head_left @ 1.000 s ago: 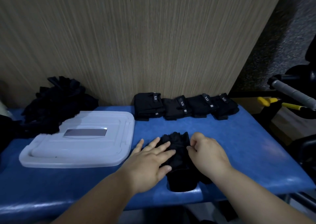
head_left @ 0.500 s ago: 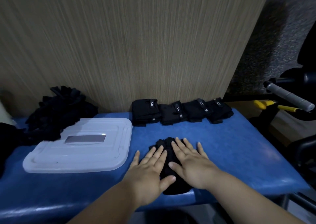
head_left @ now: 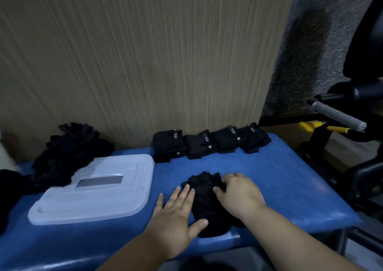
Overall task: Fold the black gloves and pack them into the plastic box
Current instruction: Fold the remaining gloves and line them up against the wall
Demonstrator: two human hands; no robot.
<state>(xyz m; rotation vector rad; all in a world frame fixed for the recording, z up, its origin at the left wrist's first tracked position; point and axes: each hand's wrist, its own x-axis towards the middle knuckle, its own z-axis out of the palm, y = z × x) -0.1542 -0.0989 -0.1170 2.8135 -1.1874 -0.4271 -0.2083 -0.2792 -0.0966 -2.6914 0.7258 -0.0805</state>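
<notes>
Head view
Left hand [head_left: 176, 212]: flat, fingers spread, palm down on the left side of the black glove [head_left: 204, 203]; grips nothing.
Right hand [head_left: 238, 194]: fingers curled over the glove's right edge, thumb on top, pinching the fabric.
Black glove: lies on the blue desk [head_left: 290, 183] near its front edge, between both hands, fingers pointing away.
Folded gloves [head_left: 209, 143]: four in a row at the desk's back, against the wooden panel [head_left: 145, 63].
Loose glove pile [head_left: 68, 154]: back left, just behind the plastic box [head_left: 93, 190].
Plastic box: translucent lid up, left of the hands.
</notes>
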